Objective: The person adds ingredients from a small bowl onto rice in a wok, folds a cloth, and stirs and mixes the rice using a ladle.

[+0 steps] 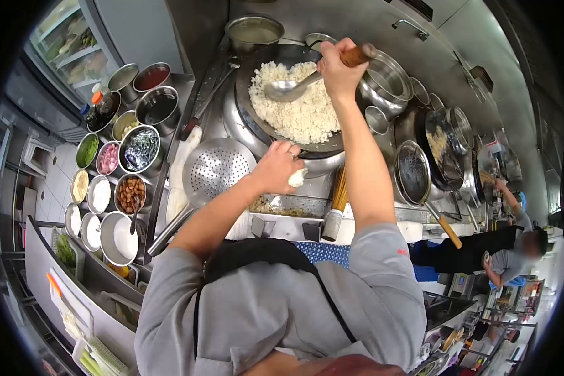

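White rice point(301, 116) fills much of a large dark wok point(244, 78) at the top centre. My right hand point(343, 69) is closed round the wooden handle of a ladle point(285, 91), whose metal bowl rests on the rice. At the wok's near edge, my left hand point(277, 168) is closed round a white cloth point(297, 177) that sticks out beside the fingers. A round perforated strainer point(216, 169) lies to the left of that hand, and a bundle of thin sticks point(339, 194) lies to its right.
Metal pots and bowls of ingredients point(131, 194) crowd the left side. A pot of liquid point(254, 31) stands behind the wok. More pans point(412, 172) and a second wok point(442, 147) are at the right, with a co-worker point(507, 250) beyond them.
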The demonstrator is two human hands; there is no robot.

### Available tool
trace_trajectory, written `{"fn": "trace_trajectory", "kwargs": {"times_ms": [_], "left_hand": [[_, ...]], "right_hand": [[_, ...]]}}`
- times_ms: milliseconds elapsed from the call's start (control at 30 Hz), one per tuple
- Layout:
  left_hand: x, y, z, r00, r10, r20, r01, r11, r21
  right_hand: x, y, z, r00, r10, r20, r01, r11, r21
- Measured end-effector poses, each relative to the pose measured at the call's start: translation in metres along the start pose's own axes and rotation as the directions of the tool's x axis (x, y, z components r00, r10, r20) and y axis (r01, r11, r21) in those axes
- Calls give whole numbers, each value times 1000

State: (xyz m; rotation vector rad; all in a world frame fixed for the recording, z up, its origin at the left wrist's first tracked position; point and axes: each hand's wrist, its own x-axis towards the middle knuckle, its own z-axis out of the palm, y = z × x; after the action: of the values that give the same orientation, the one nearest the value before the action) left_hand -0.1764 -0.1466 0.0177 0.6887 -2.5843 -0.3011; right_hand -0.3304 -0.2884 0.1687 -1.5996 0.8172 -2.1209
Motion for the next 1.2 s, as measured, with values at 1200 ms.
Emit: {"fn": "trace_trajectory", "kwargs": {"times_ms": [1200], "left_hand": [[25, -11, 25, 413, -750, 517, 273, -440, -856]], "right_hand": [[75, -27, -41, 964, 232, -133, -243, 967, -74]]}}
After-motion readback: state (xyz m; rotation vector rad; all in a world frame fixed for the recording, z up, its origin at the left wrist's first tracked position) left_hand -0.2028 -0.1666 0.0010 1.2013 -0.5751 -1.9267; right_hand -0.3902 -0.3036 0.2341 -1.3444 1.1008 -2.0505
